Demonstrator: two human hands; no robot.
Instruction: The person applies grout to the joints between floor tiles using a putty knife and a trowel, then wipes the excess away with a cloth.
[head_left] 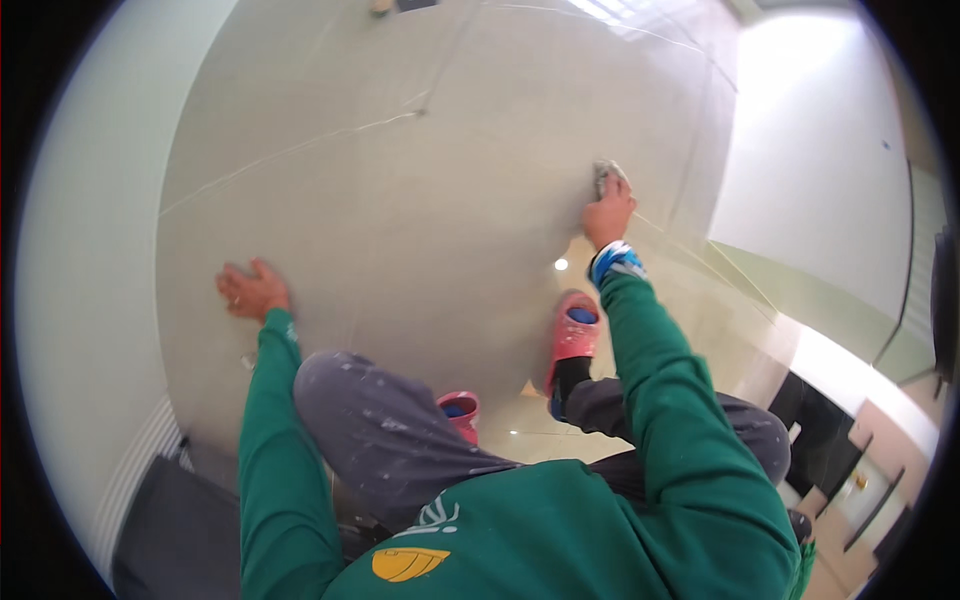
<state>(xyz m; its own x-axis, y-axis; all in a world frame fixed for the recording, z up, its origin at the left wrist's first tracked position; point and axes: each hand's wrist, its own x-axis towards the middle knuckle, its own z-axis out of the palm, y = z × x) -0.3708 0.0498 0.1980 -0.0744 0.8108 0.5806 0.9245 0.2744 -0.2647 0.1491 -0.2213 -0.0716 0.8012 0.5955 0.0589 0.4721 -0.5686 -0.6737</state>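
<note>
I crouch over a glossy beige tiled floor [420, 220], arms stretched forward in green sleeves. At the left, my left hand [254, 289] rests on the tiles with its fingers spread and nothing in it. Farther out on the right, my right hand [610, 212] presses a small crumpled grey rag [603, 170] against the floor. Its fingers cover most of the rag, so the exact kind is hard to make out. A blue and white band [615, 262] circles the right wrist.
My feet wear pink slippers [575, 335]. A pale wall [110, 240] runs along the left, with a dark grey object [190, 535] at its foot. To the right stand a white wall panel [815, 150] and dark furniture [820, 430]. A small tan object [380, 6] lies far ahead.
</note>
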